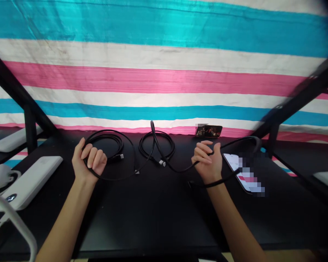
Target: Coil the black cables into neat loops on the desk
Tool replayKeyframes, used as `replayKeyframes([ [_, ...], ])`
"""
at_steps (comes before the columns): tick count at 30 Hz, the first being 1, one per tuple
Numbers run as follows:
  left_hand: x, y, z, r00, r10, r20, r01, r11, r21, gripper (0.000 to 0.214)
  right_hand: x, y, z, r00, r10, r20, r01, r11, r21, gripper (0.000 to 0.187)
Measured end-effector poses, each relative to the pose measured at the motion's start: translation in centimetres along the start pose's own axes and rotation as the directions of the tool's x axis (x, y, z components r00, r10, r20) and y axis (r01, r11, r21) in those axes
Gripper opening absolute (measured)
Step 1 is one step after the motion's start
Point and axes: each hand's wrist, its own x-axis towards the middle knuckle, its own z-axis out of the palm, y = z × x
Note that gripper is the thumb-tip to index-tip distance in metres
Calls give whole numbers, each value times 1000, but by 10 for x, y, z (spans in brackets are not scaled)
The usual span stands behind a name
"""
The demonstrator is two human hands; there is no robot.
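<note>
A long black cable (164,164) runs between my two hands above the black table, with a loop standing up in the middle. My left hand (89,160) is closed in a fist around one stretch of it, and a loop bends back past the knuckles. Farther right, my right hand (209,162) has its fingers curled over the other stretch. From there the cable bows out to the right and comes back across the wrist. One loose end with a metal plug (137,171) hangs between the hands, nearer the left.
Behind the hands lie two coiled black cables, a left coil (120,140) and a middle coil (172,140). A phone (214,131) leans at the back; another phone (231,160) lies right. A white power bank (39,178) and white charger (0,176) sit left. A striped sheet (164,80) hangs behind.
</note>
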Motion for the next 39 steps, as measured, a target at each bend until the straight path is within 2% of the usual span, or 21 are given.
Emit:
replayKeyframes([
  [4, -1, 4, -2, 999, -31, 26, 33, 997, -72, 44, -1, -5, 3, 999, -40, -22, 41, 998, 44, 34],
  [6, 1, 2, -1, 995, -94, 28, 95, 995, -12, 33, -2, -7, 4, 997, -75, -35, 75, 997, -5, 33],
  [8, 3, -3, 2, 996, -89, -18, 91, 990, 110, 25, -2, -10, 4, 994, -102, -40, 100, 994, -50, 31],
  [9, 3, -6, 4, 998, -27, -56, 37, 982, 186, 21, -2, -11, 3, 993, -112, -39, 109, 992, -64, 32],
  [11, 3, -13, 7, 974, 200, -107, -152, 926, 347, 17, -2, -14, 2, 991, -126, -35, 122, 989, -83, 34],
  [14, -1, -21, 11, 854, 518, -57, -415, 742, 526, 20, -2, -15, 4, 992, -112, -53, 104, 984, -144, 41],
  [16, -6, -26, 13, 785, 619, -7, -494, 634, 595, 25, -1, -12, 7, 993, -88, -76, 67, 966, -249, 45],
  [19, -15, -33, 14, 739, 671, 55, -537, 537, 650, 26, 1, -1, 13, 992, -55, -112, 1, 899, -439, 51],
  [22, -22, -42, 14, 739, 663, 121, -575, 526, 626, 24, 2, 15, 16, 992, -11, -125, -59, 836, -545, 57],
  [25, -27, -48, 16, 741, 659, 132, -594, 550, 587, 23, 0, 27, 15, 996, 31, -81, -76, 763, -642, 61],
  [29, -27, -49, 20, 811, 581, 63, -514, 657, 552, 24, -5, 35, 12, 989, 144, -44, -127, 640, -758, 63],
  [33, -25, -48, 23, 867, 498, 25, -440, 741, 508, 27, -9, 40, 11, 954, 301, 12, -160, 538, -828, 60],
  [36, -25, -49, 24, 892, 452, 23, -405, 775, 485, 30, -10, 43, 13, 930, 362, 67, -132, 498, -857, 54],
  [39, -26, -51, 25, 920, 392, 20, -354, 809, 470, 31, -12, 45, 13, 894, 435, 111, -128, 483, -866, 56],
])
